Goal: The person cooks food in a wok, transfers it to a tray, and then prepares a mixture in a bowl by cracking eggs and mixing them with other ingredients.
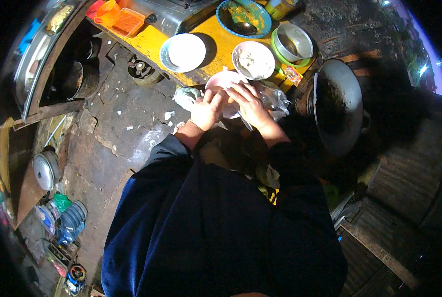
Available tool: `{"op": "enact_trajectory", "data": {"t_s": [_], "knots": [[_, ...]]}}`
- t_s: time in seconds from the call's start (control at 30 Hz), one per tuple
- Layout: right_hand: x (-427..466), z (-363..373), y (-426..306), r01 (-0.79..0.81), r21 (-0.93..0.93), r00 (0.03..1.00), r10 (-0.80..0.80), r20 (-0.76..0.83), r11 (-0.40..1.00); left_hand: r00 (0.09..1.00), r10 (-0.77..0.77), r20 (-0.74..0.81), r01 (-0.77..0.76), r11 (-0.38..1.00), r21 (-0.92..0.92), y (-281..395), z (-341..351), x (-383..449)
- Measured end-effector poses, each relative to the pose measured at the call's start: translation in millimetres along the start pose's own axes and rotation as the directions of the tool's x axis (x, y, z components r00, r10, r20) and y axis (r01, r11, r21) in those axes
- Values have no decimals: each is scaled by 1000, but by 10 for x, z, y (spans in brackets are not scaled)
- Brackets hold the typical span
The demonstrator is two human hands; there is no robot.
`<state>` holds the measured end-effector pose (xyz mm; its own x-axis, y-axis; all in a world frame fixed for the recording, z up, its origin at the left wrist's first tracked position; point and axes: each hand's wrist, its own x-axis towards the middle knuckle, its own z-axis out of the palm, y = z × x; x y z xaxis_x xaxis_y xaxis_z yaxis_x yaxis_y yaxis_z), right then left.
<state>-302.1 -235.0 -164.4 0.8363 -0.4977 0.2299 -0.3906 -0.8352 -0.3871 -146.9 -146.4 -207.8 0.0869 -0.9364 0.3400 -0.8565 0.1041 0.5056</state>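
My left hand (206, 110) and my right hand (251, 105) meet over a pink bowl (226, 78) at the near edge of a yellow bench (150, 42). Their fingertips come together on something small and orange-brown, mostly hidden. A metal utensil handle (245, 121) shows beside my right hand. Beyond the bowl stand a white plate (182, 52) and a pale bowl with white food (253, 60). Farther back is a blue-green basin (244, 18) with orange smears and a dark spoon. Clear plastic film (273, 97) lies right of my hands, a whitish bag (187, 98) left.
A metal pot (293, 42) sits in a green dish at the bench's right. Orange containers (127, 22) and a stove (165, 13) stand at the back left. A large wok (337, 107) is at the right, a lidded pot (44, 171) on the left.
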Motion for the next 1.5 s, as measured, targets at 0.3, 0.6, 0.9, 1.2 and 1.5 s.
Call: {"op": "enact_trajectory", "data": {"t_s": [0.3,0.6,0.9,1.2,1.5], "knots": [[166,74,-220,-30,213,998,43,-55,976,998,-9,-70,-2,987,-160,-25,-304,-62],[1509,589,-937,36,175,673,-154,723,984,812,-577,89,581,782,-225,-677,-948,-1040],[3503,1717,-2755,11,717,984,-136,116,697,506,-863,-22,825,490,-282,-1404,-1176,-1583],[1553,1798,-1665,-690,546,596,-54,801,475,356,-892,280,264,-191,-945,-1733,-1375,-1117],[894,1404,-1014,-598,780,636,482,603,-186,423,-593,685,754,-188,-629,-1170,-882,-433]]}}
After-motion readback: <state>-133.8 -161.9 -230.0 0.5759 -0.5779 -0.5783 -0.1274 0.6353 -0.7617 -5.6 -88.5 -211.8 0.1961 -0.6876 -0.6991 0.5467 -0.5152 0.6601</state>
